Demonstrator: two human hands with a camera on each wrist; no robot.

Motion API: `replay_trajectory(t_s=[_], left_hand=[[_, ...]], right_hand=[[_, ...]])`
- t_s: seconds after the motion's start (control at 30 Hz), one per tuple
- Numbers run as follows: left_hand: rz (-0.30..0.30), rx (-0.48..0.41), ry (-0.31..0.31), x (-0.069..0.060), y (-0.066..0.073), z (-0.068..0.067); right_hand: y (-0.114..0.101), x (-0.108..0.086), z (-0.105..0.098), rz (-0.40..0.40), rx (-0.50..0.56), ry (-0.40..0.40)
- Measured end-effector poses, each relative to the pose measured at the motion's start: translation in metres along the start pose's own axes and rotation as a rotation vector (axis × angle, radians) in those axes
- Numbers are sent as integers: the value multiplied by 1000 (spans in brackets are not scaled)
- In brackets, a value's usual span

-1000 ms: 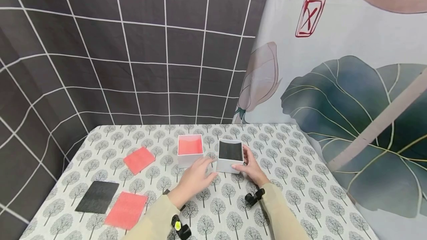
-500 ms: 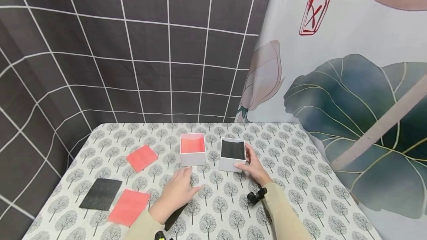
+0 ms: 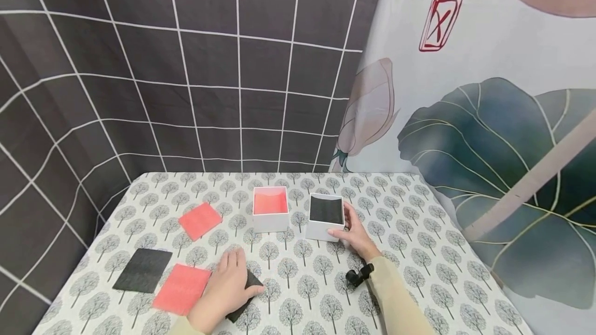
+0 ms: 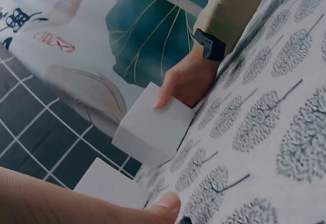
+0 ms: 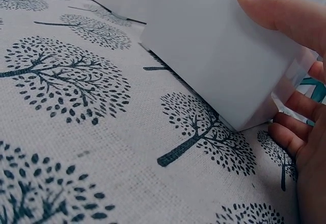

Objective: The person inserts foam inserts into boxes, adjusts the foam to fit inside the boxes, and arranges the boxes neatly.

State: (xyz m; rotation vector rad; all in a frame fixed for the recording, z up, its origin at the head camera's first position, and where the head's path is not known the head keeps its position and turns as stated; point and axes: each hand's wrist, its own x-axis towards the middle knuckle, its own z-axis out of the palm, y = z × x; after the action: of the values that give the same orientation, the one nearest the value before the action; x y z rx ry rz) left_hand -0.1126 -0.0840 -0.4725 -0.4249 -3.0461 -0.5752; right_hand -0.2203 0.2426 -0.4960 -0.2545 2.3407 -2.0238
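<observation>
In the head view my right hand (image 3: 355, 234) holds the near right corner of a white box (image 3: 321, 230), thumb on the front and fingers round the side. A black cloth square (image 3: 326, 210) lies inside that box. The right wrist view shows the same grip on the white box (image 5: 214, 56). My left hand (image 3: 227, 284) is over another black cloth square (image 3: 239, 311) near the front of the table, hiding much of it. Its fingers point forward and the thumb sticks out to the right; whether it touches the cloth is hidden.
A second white box (image 3: 271, 223) with red cloth (image 3: 271, 201) in it stands left of the held one. Out to the left lie two red squares, a farther one (image 3: 200, 220) and a nearer one (image 3: 181, 289), and a black square (image 3: 142, 270). Curtains hang behind the table.
My left hand has moved from beside the right box, back and to the left, over the black square at the front. My right hand stays on its box.
</observation>
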Motion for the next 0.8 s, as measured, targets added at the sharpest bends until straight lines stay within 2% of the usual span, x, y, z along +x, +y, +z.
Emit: replay_trajectory(t_s=[0.2, 0.33, 0.53, 0.8], left_hand=[[-68, -1, -37, -7, -11, 7], [-62, -15, -52, -10, -16, 13], [-74, -77, -25, -14, -17, 18], [-82, -137, 26, -13, -12, 20]], right_hand=[[0, 0, 0, -1, -15, -2], [5, 2, -2, -31, -2, -14], [25, 9, -6, -33, 11, -7], [31, 10, -6, -40, 6, 19]])
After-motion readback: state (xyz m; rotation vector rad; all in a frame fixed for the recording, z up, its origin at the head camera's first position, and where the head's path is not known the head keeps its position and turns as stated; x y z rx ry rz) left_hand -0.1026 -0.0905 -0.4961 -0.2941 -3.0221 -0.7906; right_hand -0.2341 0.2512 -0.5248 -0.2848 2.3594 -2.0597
